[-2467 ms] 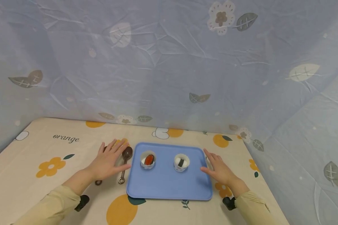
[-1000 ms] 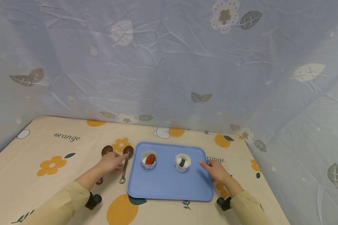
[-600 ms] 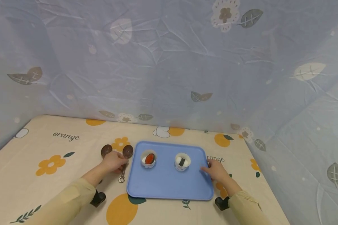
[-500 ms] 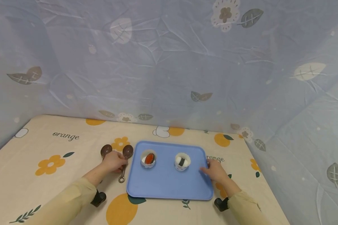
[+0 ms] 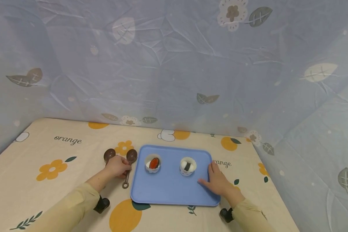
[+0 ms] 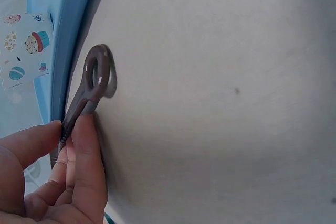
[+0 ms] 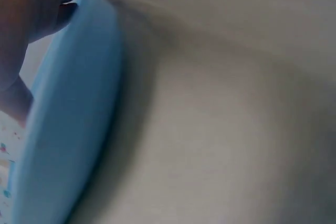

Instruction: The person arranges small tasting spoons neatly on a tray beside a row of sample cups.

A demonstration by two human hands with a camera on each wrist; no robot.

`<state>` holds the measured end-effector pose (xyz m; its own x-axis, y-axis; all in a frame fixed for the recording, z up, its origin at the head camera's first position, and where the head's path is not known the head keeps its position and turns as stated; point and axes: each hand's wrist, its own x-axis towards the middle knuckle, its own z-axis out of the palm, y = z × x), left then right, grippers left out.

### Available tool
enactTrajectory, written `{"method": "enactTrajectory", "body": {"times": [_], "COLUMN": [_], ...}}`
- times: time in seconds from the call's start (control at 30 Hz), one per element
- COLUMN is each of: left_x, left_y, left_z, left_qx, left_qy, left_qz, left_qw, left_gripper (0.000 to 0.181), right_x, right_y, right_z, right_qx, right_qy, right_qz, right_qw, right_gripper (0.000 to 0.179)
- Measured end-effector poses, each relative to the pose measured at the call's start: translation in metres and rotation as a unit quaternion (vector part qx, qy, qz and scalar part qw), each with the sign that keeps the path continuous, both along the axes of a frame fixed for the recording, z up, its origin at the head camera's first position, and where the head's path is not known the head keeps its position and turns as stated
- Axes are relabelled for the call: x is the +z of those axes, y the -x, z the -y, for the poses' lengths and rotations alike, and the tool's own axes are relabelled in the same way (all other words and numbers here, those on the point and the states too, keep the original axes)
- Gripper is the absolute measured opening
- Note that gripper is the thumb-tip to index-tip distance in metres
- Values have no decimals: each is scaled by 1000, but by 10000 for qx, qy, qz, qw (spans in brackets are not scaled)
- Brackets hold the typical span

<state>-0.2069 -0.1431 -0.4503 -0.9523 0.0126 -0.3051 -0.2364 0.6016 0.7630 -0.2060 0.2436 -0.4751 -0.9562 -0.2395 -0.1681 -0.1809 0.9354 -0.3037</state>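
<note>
My left hand (image 5: 117, 166) pinches the handle of a brown spoon (image 5: 131, 155) between thumb and fingertips, just left of the blue tray (image 5: 168, 195). The ring at the handle's end (image 6: 86, 95) sticks out beyond the fingers in the left wrist view. A second brown spoon (image 5: 109, 154) lies to the left, its handle mostly hidden under that hand. My right hand (image 5: 218, 183) rests on the tray's right edge, fingers extended and thumb spread inward. On the tray stand two patterned white cups: one cup (image 5: 152, 170) with an orange-topped sushi piece (image 5: 154, 163), the other (image 5: 186, 173) with a white piece banded in black (image 5: 187, 166).
A cream tablecloth (image 5: 84, 154) printed with oranges and flowers covers the table. Behind and to the right, a pale blue-grey cloth curtain (image 5: 174, 77) borders the table. Black camera mounts sit at both wrists.
My left hand came from above the spoons, curled, and took hold of the right spoon's handle. My right hand touched the tray's right edge, then shifted inward over it.
</note>
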Motion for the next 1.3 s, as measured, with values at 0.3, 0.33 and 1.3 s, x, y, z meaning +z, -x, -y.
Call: {"method": "enactTrajectory", "body": {"times": [0.3, 0.33, 1.3], "left_x": [4, 5, 41], "left_y": [3, 3, 6], "left_z": [7, 8, 1], "left_qx": [-83, -106, -237], "left_qy": [-432, -469, -1653], "left_qz": [219, 214, 769], "left_qw": [9988, 9986, 9830], "left_gripper": [13, 14, 39], "right_x": [-4, -3, -7], "right_y": [0, 0, -4], "right_z": [-1, -1, 0], "right_qx": [255, 271, 301], "right_qy": [-559, -613, -1092], "right_qz": [-31, -29, 78], "right_qw": [9981, 9977, 9935], "right_gripper": [97, 97, 95]}}
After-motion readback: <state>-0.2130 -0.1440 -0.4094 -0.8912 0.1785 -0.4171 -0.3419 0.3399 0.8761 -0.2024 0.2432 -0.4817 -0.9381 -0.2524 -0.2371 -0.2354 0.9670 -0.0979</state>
